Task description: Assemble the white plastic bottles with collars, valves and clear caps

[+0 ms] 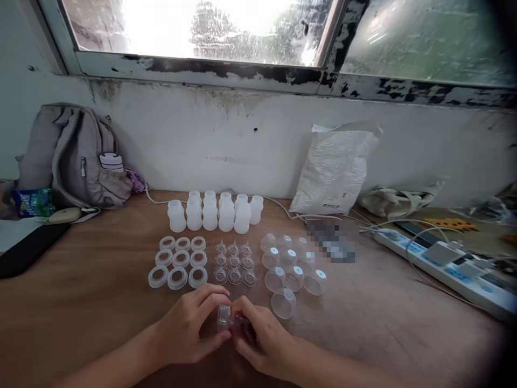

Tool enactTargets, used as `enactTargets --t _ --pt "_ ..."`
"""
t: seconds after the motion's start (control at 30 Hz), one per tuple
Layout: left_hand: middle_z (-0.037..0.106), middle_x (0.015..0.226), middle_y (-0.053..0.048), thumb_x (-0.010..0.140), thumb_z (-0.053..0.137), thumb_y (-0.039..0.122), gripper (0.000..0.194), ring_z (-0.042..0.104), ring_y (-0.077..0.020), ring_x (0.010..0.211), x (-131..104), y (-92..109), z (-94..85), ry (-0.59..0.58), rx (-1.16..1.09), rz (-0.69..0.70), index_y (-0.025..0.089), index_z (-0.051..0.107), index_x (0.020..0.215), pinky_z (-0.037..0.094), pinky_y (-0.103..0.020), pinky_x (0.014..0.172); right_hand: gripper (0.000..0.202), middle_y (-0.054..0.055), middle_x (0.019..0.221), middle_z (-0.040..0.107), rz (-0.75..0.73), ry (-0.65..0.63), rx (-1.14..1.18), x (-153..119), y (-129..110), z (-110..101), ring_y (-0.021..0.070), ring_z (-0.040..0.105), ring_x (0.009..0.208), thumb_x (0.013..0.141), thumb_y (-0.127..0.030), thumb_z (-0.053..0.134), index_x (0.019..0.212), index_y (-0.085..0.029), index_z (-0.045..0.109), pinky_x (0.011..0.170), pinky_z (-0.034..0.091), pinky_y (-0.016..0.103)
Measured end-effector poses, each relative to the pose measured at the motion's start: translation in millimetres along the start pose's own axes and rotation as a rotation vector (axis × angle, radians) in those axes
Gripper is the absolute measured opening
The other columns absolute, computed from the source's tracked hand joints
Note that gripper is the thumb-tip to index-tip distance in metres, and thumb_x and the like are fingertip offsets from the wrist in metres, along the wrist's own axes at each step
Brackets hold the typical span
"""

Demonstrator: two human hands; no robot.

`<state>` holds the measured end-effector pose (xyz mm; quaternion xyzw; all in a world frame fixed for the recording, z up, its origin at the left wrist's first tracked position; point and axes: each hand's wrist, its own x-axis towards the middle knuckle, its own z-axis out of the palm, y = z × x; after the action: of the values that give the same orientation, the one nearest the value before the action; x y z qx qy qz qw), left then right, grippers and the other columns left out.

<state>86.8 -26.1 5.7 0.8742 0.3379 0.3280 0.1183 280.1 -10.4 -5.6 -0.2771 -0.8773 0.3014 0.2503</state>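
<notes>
Near the table's front edge, my left hand [191, 326] grips a translucent threaded bottle ring [223, 318] between thumb and fingers. My right hand [262, 334] is closed on the transparent bottle nipple [238, 320] at the ring's right side; its fingers partly hide it. How far the nipple sits inside the ring I cannot tell. Just beyond my hands lie several loose rings [177, 278] in rows, and beside them several transparent nipples [234, 276] standing tip up. To the right are several transparent domed caps [283, 303], some with round white stickers.
Several frosted white bottles [209, 215] stand in rows farther back. At left are a grey backpack [68, 156] and a black phone-like slab [36, 248]. A white plastic package [333, 172] leans on the wall. A power strip [444, 269] with cables lies at right.
</notes>
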Motion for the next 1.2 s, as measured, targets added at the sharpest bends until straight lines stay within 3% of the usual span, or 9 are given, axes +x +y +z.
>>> enactTargets --t 0.23,0.63,1.2 --pt "0.059 0.088 -0.006 0.072 0.054 0.024 0.026 0.055 -0.0168 0.079 -4.2 1.0 5.4 -0.126 -0.074 -0.085 0.018 0.046 0.097 0.045 -0.028 0.070 0.020 -0.003 0.064 0.045 -0.016 -0.069 0.036 -1.4 2.5 2.1 0.0084 0.039 0.051 0.065 -0.010 0.045 0.080 -0.021 0.036 0.048 0.031 0.019" --pt "0.059 0.087 -0.006 0.075 0.052 0.029 0.024 0.054 -0.0165 0.080 -2.0 3.0 5.1 -0.121 -0.056 -0.076 0.017 0.048 0.096 0.044 -0.029 0.070 0.023 -0.006 0.062 0.039 0.070 0.008 0.127 1.7 0.1 1.4 0.0062 0.035 0.050 0.063 -0.006 0.042 0.079 -0.021 0.036 0.048 0.030 0.017" --pt "0.060 0.087 -0.005 0.073 0.054 0.030 0.025 0.055 -0.0156 0.080 -0.2 -1.0 -1.0 -0.140 -0.083 -0.039 0.017 0.050 0.095 0.044 -0.027 0.071 0.024 -0.008 0.056 0.033 0.080 -0.037 0.189 3.7 -1.1 -2.1 0.0053 0.031 0.046 0.057 -0.006 0.041 0.075 -0.021 0.035 0.044 0.026 0.017"
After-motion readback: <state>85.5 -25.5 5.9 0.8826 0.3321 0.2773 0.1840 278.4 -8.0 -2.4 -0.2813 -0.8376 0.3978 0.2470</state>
